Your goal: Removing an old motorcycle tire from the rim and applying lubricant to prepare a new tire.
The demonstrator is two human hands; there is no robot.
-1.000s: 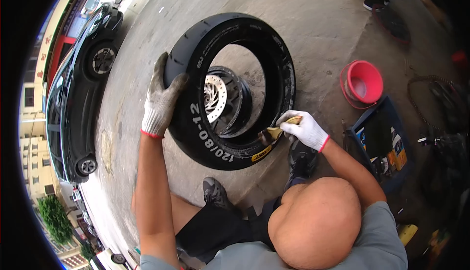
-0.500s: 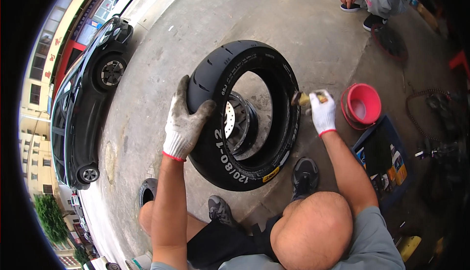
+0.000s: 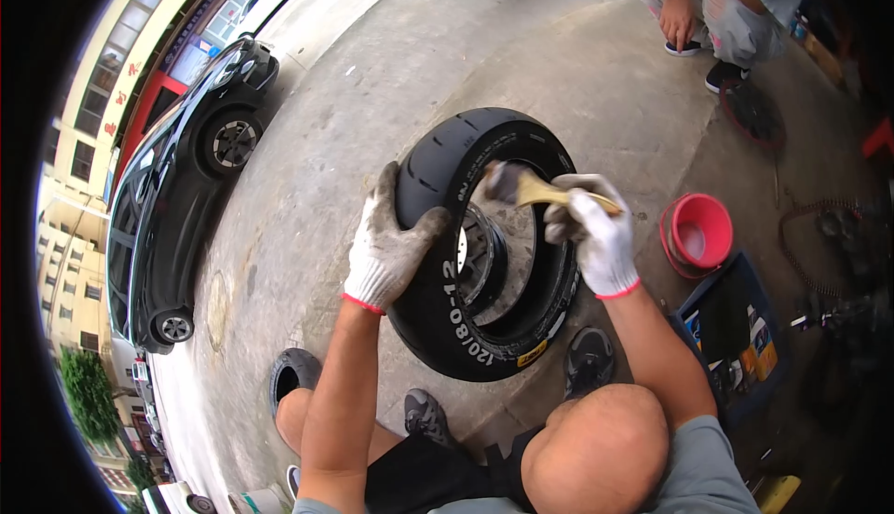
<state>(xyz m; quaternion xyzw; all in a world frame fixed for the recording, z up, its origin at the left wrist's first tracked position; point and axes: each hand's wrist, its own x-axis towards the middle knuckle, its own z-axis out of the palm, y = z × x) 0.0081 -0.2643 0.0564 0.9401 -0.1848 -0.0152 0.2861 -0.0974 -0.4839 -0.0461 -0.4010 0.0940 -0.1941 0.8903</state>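
A black motorcycle tire (image 3: pixel 424 309) with pale lettering stands tilted before my knees. My left hand (image 3: pixel 396 244), in a soiled white knit glove with a red cuff, grips its left side, thumb on the sidewall and fingers over the tread. In my right hand (image 3: pixel 598 235), gloved the same way, is a paintbrush (image 3: pixel 549 194) held by its yellowish handle. The dark bristle end, smeared by motion, lies at the tire's upper inner edge; whether it touches the rubber I cannot tell. Through the tire's opening shows a dark wheel rim (image 3: pixel 489 263) with a silver disc.
To the right stand a pink bucket (image 3: pixel 667 244) and a blue tray (image 3: pixel 731 402) of assorted items. Another person (image 3: pixel 745 34) squats at the far right. A smaller tire (image 3: pixel 291 374) lies by my left leg. A black car (image 3: pixel 177 207) is parked at left.
My right hand has swung the paintbrush from the tire's right edge up and left across its opening. My left hand keeps its grip. The whole view has shifted slightly.
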